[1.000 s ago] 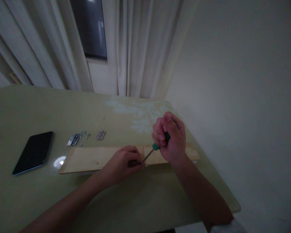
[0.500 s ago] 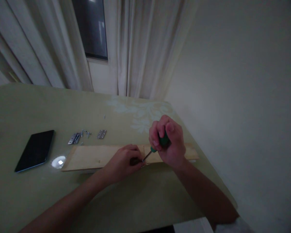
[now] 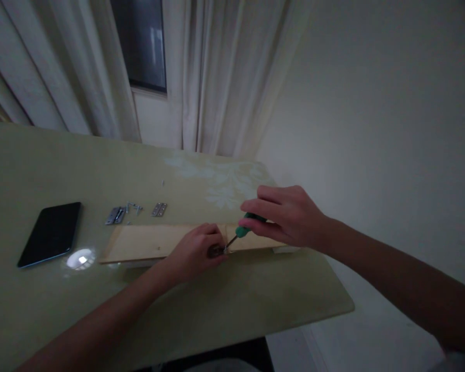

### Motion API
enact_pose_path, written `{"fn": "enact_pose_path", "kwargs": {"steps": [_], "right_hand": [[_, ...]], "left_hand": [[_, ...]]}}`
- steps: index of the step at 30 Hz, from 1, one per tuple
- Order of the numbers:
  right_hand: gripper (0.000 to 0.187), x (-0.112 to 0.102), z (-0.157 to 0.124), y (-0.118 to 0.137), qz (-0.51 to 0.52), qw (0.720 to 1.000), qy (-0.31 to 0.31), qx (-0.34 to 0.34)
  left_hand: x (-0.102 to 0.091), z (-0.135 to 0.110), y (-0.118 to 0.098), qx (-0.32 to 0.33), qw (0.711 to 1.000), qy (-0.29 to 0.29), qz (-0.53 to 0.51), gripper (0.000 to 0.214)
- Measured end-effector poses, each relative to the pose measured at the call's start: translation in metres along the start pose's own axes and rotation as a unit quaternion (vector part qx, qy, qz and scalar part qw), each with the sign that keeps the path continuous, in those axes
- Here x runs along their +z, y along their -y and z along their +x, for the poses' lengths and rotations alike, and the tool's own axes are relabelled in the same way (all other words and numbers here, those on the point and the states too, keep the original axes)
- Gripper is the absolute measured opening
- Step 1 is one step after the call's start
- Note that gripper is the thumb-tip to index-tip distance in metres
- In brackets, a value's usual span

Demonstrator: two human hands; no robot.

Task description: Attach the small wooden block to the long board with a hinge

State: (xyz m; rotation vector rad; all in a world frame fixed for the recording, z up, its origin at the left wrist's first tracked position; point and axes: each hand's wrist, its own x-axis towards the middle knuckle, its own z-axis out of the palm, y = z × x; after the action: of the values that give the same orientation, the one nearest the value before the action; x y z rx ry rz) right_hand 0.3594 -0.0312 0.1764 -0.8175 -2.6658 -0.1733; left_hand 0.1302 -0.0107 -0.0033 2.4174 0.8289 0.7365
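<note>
A long pale wooden board [image 3: 151, 242] lies flat on the green table [image 3: 101, 299]. My left hand [image 3: 197, 250] rests on the board's near edge, fingers pinched together at a small metal piece I cannot make out. My right hand [image 3: 284, 214] grips a green-handled screwdriver [image 3: 243, 231] with loosely extended fingers. The screwdriver's tip points down-left and meets the board right beside my left fingertips.
A black phone [image 3: 49, 233] lies at the left. Two small metal hinges [image 3: 115, 215] [image 3: 159, 209] and a few loose screws [image 3: 134, 207] sit behind the board. Curtains [image 3: 217, 77] and a window stand at the back. The table's right edge [image 3: 344, 305] is close.
My right arm has swung out to the right and the hand's grip on the screwdriver has changed from a fist to flatter fingers. The left hand stays at the same spot.
</note>
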Motion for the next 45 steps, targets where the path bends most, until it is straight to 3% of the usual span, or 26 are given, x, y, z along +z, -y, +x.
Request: {"fn": "enact_pose_path", "kwargs": {"steps": [5,9,14,18,23,28,32,34,37,41,45], "right_hand": [[0.032,-0.023,0.011,0.007,-0.072,0.984,0.165,0.009],[0.047,-0.033,0.02,0.007,-0.193,0.943,0.251,0.103],[0.027,-0.034,0.024,0.004,-0.182,0.927,0.326,0.013],[0.041,-0.032,0.028,0.006,-0.201,0.921,0.332,0.041],[0.032,-0.028,0.039,0.009,-0.135,0.935,0.327,-0.014],[0.032,-0.027,0.041,0.012,-0.177,0.929,0.324,0.026],[0.031,-0.032,0.044,0.015,-0.126,0.941,0.312,-0.029],[0.022,-0.032,0.046,0.017,-0.164,0.94,0.301,-0.005],[0.034,-0.031,0.048,0.018,-0.199,0.931,0.302,0.042],[0.032,-0.033,0.047,0.017,-0.169,0.929,0.328,0.018],[0.036,-0.034,0.043,0.017,-0.218,0.921,0.315,0.062]], "left_hand": [[-0.001,0.001,-0.001,-0.008,1.0,0.004,-0.001,0.016],[-0.001,0.001,0.0,-0.004,1.0,0.001,-0.005,0.018],[0.0,0.0,0.002,0.0,1.0,-0.007,-0.006,0.017],[0.002,0.001,0.004,0.009,1.0,-0.011,-0.016,0.015],[0.002,0.001,0.004,0.012,1.0,-0.021,-0.017,0.014],[0.0,0.002,0.003,0.017,0.999,-0.02,-0.023,0.011],[0.002,0.002,0.005,0.021,0.999,-0.02,-0.019,0.014],[0.002,0.001,0.005,0.021,0.999,-0.02,-0.019,0.014],[0.003,0.002,0.006,0.022,0.999,-0.022,-0.023,0.013],[0.002,0.002,0.005,0.018,1.0,-0.019,-0.016,0.014],[0.003,0.002,0.006,0.017,1.0,-0.019,-0.008,0.013]]}}
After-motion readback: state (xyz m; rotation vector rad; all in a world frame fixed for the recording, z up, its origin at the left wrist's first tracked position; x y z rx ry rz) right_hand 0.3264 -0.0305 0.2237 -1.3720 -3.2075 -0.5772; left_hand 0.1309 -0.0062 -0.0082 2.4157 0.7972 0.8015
